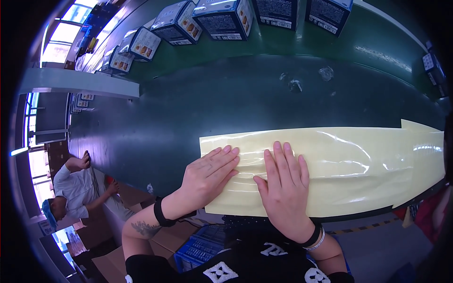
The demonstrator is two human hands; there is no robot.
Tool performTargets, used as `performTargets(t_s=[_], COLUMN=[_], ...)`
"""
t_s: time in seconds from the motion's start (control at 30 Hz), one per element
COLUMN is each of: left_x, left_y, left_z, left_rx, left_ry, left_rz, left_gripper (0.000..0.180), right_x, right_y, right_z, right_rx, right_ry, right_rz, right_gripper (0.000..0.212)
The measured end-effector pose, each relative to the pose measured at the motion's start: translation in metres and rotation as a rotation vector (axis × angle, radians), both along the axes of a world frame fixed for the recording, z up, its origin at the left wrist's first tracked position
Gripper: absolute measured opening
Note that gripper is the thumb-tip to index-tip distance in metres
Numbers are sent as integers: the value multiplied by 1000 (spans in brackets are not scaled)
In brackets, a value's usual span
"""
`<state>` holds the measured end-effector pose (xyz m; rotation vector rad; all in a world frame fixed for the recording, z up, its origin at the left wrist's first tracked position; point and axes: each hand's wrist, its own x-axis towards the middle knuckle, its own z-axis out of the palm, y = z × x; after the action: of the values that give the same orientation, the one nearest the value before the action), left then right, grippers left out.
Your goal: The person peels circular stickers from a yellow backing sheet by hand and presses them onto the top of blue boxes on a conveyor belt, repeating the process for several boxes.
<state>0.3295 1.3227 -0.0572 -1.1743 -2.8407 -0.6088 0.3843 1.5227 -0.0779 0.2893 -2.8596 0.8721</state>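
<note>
A long, glossy pale-yellow sheet (349, 170) lies along the near edge of the dark green table, its surface creased and shiny in places. My left hand (207, 174) rests flat on its left end, fingers stretched out together toward the right and away from me. Beside it, my right hand (285, 188) presses palm down on the sheet with the fingers pointing away and slightly apart. Neither hand grips anything. What lies under the sheet, if anything, is hidden.
Several blue printed boxes (222, 21) stand along the green strip (377, 61) at the far side. Crumpled clear plastic bits (325, 72) lie on the table (188, 104). A person (80, 188) in a blue cap is at the left. A blue crate (203, 245) stands below the near edge.
</note>
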Motion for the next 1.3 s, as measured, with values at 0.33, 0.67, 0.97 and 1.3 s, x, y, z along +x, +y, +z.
performTargets(t_s=[0.33,0.67,0.97,1.3], left_x=[7,-2,-173,-304], left_y=[-9,-3,103,153], left_z=[-16,27,92,24], left_rx=[193,119,70,162], left_ry=[141,-253,56,252], left_rz=[5,84,-400,-280], left_gripper=[22,12,13,17], right_x=[0,0,1,5], right_y=[-5,-4,2,-3], right_z=[-6,-9,-18,-20], right_rx=[-21,-38,8,-9], right_ry=[16,23,50,41], right_rz=[19,25,17,16], right_gripper=[48,49,49,48])
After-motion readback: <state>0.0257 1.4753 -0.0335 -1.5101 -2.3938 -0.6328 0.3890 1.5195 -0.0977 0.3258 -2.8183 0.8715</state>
